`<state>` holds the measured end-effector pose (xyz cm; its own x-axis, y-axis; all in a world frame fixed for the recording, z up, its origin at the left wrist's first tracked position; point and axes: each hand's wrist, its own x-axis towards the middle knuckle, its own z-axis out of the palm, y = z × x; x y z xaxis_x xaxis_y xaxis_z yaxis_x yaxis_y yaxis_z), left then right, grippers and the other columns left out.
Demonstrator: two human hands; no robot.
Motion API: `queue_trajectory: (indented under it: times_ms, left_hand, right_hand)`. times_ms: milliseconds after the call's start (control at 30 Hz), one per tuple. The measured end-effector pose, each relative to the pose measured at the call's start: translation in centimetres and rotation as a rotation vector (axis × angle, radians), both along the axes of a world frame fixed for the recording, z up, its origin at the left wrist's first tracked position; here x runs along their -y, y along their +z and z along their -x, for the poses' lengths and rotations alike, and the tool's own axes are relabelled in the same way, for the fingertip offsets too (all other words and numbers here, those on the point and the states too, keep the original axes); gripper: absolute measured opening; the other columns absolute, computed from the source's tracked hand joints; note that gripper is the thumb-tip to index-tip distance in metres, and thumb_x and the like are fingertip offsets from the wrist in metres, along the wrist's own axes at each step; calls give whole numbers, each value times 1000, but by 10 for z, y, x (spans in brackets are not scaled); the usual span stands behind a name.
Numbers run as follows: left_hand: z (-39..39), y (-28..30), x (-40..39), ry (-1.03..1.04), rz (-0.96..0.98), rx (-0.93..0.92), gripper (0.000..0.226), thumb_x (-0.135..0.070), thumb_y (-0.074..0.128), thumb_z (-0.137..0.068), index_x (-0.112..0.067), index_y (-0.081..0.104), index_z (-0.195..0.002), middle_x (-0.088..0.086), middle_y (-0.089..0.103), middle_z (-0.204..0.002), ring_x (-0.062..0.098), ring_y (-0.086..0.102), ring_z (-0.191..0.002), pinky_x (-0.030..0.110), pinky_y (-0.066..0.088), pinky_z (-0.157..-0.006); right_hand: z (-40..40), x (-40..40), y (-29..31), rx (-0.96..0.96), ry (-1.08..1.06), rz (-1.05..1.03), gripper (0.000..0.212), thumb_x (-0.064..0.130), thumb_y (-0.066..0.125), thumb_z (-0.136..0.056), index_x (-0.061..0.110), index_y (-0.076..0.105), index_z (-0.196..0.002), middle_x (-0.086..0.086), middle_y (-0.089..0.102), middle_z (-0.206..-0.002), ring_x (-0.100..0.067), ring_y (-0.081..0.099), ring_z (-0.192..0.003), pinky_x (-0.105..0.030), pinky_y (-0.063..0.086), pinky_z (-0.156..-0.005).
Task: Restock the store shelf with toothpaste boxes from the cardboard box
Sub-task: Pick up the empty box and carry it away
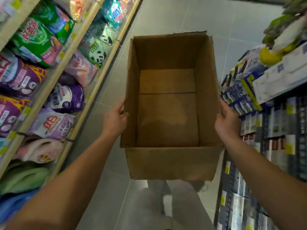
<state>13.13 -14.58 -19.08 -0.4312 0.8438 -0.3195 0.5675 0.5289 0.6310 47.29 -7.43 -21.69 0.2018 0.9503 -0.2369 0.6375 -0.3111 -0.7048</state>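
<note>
Cardboard box (167, 163) fills the middle of my view, held out in front of me above the grey tile floor (174, 17), its top open and its brown bottom panels bare. Both my forearms reach forward and slightly inward. My left hand (115, 116) presses against the box's left wall, fingers curled up toward the rim and thumb lying along the cardboard. My right hand (226, 120) clasps the right wall the same way, fingers wrapped onto the upper edge, so I grip the box between the two palms. To my right stands the store shelf (265, 171) packed with upright rows of what look like toothpaste boxes (245, 95), though blur makes the labels unreadable. To my left, bags of detergent (34, 39) lie on sloped wooden shelves (54, 77). Below the box, my legs show only as a pale smear.
</note>
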Motion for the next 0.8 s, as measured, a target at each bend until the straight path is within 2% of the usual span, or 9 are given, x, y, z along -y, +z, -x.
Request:
queue_trajectory:
  times_ms: [133, 300, 367, 467, 600, 700, 800]
  left_hand:
    - [13, 26, -94, 13, -29, 3, 61, -13, 53, -94, -38, 33, -145, 3, 58, -133, 19, 59, -115, 38, 51, -93]
    - [56, 34, -227, 84, -32, 105, 61, -17, 52, -94, -46, 31, -143, 4, 55, -137, 24, 60, -112, 48, 52, -92]
    - [79, 29, -284, 79, -51, 162, 63, -15, 53, -93, -49, 31, -141, 3, 57, -135, 22, 61, -113, 47, 53, -91]
    - [115, 23, -378, 33, -68, 186, 63, -14, 52, -94, -48, 32, -142, 0, 54, -138, 20, 58, -117, 42, 51, -95]
    - [163, 27, -498, -18, -45, 90, 58, -14, 50, -96, -39, 32, -146, 0, 48, -143, 19, 48, -129, 39, 46, -99]
    - [199, 32, -579, -55, -35, 26, 58, -17, 51, -95, -39, 33, -146, 0, 51, -141, 18, 50, -128, 35, 46, -98]
    - [224, 36, -659, -61, -20, 51, 59, -15, 52, -95, -41, 33, -145, 1, 55, -137, 20, 53, -125, 36, 46, -96]
  right_hand:
    - [18, -100, 30, -31, 5, -26, 53, 6, 43, -98, 34, 40, -143, 2, 49, -142, -18, 50, -126, -41, 48, -100]
    - [56, -235, 48, 29, 53, -77, 53, 7, 43, -97, 31, 40, -144, 0, 49, -143, -22, 53, -124, -43, 50, -98]
    - [75, -291, 45, 19, 52, -94, 53, 7, 44, -96, 32, 42, -143, 3, 51, -141, -20, 53, -124, -37, 49, -98]
    - [110, -379, 43, 38, 18, -96, 52, 8, 45, -97, 33, 43, -142, 4, 54, -139, -19, 55, -121, -25, 46, -91]
    - [165, -493, 49, 26, -3, -70, 51, 7, 42, -99, 32, 43, -143, 1, 54, -138, -22, 55, -120, -27, 43, -94]
    - [198, -568, 56, 7, -49, -59, 51, 5, 43, -98, 33, 45, -140, 1, 55, -138, -21, 55, -120, -38, 49, -98]
    - [220, -641, 55, 5, -87, -56, 50, 6, 43, -98, 36, 47, -138, 4, 57, -135, -21, 54, -122, -38, 46, -100]
